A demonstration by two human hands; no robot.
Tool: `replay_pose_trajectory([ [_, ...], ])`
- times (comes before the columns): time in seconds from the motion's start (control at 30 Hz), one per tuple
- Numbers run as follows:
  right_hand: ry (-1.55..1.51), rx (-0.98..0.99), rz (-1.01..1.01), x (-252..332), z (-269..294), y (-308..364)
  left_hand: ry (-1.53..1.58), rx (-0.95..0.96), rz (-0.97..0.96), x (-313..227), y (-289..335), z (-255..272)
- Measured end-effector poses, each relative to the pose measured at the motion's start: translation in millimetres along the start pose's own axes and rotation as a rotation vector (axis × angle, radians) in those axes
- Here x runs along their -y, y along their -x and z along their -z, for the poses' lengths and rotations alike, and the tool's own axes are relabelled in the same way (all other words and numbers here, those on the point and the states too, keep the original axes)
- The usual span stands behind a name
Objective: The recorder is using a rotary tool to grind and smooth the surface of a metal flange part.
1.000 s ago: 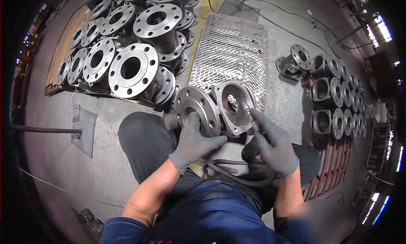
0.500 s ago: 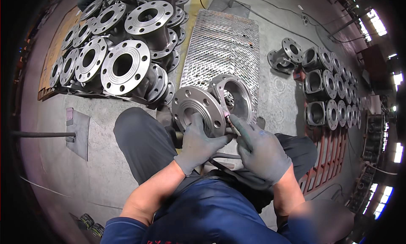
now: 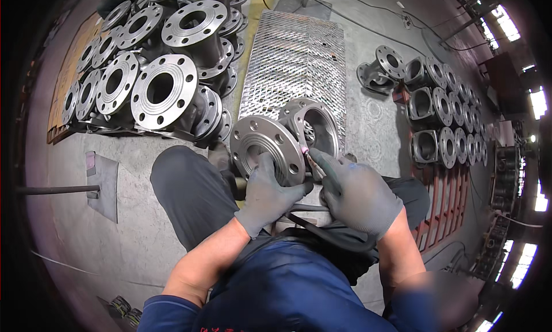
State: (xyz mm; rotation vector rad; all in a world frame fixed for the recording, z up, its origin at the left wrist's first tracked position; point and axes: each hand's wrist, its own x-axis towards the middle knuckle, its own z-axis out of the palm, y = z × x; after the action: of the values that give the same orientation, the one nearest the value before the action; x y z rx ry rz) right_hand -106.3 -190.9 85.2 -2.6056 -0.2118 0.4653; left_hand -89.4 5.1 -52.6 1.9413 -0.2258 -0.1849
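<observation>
Between my knees stands a grey metal valve body point(image 3: 261, 133), with a round bolt-holed flange facing me on the left and a wide round opening on the right. My left hand point(image 3: 267, 195) is closed on the near flange, its fingers reaching into the central bore. In my right hand point(image 3: 359, 197) is a slim die grinder point(image 3: 314, 163) with a pink tip. That tip touches, or nearly touches, the rim between the flange and the wide opening. Grey gloves cover both hands. Most of the grinder is hidden under the right glove.
A patterned metal plate point(image 3: 296, 62) lies beyond the valve body. Stacked flanged bodies point(image 3: 164, 90) fill a pallet at left; more bodies point(image 3: 425, 105) stand in rows at right by a red rack point(image 3: 443, 208). A dark hose point(image 3: 328, 231) crosses my lap; a cable point(image 3: 368, 30) runs along the floor.
My right hand has shifted slightly right, and the grinder's pink tip has moved a little up along the rim. The left hand keeps its hold; the whole view has shifted slightly.
</observation>
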Motion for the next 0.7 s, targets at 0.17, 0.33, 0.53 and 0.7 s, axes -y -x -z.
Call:
replay_pose_trajectory([
  [0.17, 0.014, -0.024, 0.007, 2, -5, 17, -0.024, 0.027, 0.007, 0, 3, -2],
  [0.33, -0.094, -0.025, -0.015, -6, -17, 31, -0.056, 0.024, 0.001, -5, 2, -1],
  [0.53, -0.116, -0.074, -0.042, 0, -13, 26, -0.119, 0.037, -0.026, -2, 4, -5],
  [0.7, -0.112, -0.042, -0.042, -4, -8, 24, -0.051, 0.049, 0.014, -4, 5, -4],
])
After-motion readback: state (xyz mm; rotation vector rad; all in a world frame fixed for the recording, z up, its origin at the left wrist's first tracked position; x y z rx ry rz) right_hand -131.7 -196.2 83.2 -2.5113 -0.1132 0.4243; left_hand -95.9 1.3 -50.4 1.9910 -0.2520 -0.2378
